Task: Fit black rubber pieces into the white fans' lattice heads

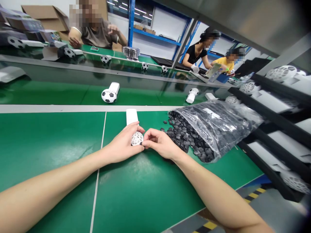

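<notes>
One white lattice ball (137, 138) sits on the green table (60, 136), close in front of the person, with a white block (132, 116) just beyond it, the join hidden by fingers; the step in hand looks to be fitting a small dark piece (143, 144) into the ball's near right edge, and the next move probably calls for a firm push while the ball stays steady; the left hand (125, 139) curves around the ball, thumb on the near side and fingers over the far side, partly open to its width; the right hand (157, 142) has thumb and forefinger pinched together on the dark piece; to the right, black pieces (178, 132) spill from a clear bag (218, 126); farther off, a black-and-white ball (109, 96) lies beyond the pale strip (60, 108).
</notes>
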The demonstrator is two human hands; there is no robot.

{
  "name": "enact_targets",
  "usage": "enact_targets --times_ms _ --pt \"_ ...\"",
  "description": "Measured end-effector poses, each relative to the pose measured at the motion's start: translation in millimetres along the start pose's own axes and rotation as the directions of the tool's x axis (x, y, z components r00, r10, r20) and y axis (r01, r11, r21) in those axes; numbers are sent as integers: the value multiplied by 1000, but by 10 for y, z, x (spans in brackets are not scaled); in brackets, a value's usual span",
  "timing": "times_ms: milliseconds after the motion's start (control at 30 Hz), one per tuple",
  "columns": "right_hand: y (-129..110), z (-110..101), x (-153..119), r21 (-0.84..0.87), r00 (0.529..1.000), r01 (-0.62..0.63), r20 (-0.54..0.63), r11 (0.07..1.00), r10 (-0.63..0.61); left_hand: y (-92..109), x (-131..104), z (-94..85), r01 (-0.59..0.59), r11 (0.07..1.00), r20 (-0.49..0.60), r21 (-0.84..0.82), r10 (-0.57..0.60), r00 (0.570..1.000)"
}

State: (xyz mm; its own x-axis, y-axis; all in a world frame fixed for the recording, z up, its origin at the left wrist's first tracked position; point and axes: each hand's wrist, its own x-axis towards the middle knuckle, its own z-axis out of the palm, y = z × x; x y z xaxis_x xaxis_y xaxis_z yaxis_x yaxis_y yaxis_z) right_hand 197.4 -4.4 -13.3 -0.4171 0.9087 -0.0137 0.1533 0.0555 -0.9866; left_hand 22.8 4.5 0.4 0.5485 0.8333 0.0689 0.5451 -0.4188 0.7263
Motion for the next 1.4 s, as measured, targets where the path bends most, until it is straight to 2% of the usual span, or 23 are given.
enact_targets --times_ms 100,167,233,267,333,400,433,467,533,633,767,833,900,1033,1133,1267,1400 --pt "-16 31 -6 -81 998 11 -54 997 -16 -24 16 -16 -18 1000 5 -4 18 1000" --pt "-32 27 7 -118 999 12 -45 993 -17 -49 26 -51 -53 998 49 -21 54 997" --pt "-54 -36 34 -152 999 17 -46 988 -24 -79 33 -81 -98 994 105 -37 101 989" --pt "-65 -96 49 -184 995 27 -91 983 -44 -92 36 -87 -116 993 118 -35 119 986" --pt "-82 -265 69 -307 952 38 -278 951 -128 -103 41 -76 -124 992 83 7 123 989" --pt "-87 -456 67 -501 857 -31 -460 865 -235 -86 45 -53 -63 994 -15 84 64 998" --pt "-84 -539 58 -593 829 -100 -494 799 -263 -70 47 -48 -20 993 -57 117 27 998" --pt "-78 -605 47 -666 824 -172 -501 726 -264 -53 50 -53 16 990 -78 140 -5 997" --pt "-61 -669 23 -758 858 -277 -471 590 -203 -30 58 -92 40 988 -42 146 -34 999" --pt "-34 -631 7 -830 904 -322 -412 456 -111 -62 73 -188 22 994 79 108 -31 996" --pt "-3 -555 28 -877 926 -330 -373 348 -63 -158 82 -251 101 983 50 154 -110 993" --pt "14 -563 45 -867 924 -345 -381 360 -32 -165 79 -263 131 978 64 163 -143 988" --pt "32 -594 57 -841 922 -354 -388 409 0 -135 69 -291 133 979 115 156 -152 982" --pt "48 -659 56 -810 928 -345 -372 474 39 -52 45 -369 66 986 188 153 -94 978" --pt "33 -677 35 -815 929 -344 -367 466 45 -46 34 -369 20 990 211 138 -49 976" --pt "20 -681 20 -819 929 -345 -367 458 42 -67 25 -314 58 993 180 98 -75 981" --pt "41 -695 26 -820 933 -335 -359 465 39 -68 22 -325 -4 995 223 101 -18 975"
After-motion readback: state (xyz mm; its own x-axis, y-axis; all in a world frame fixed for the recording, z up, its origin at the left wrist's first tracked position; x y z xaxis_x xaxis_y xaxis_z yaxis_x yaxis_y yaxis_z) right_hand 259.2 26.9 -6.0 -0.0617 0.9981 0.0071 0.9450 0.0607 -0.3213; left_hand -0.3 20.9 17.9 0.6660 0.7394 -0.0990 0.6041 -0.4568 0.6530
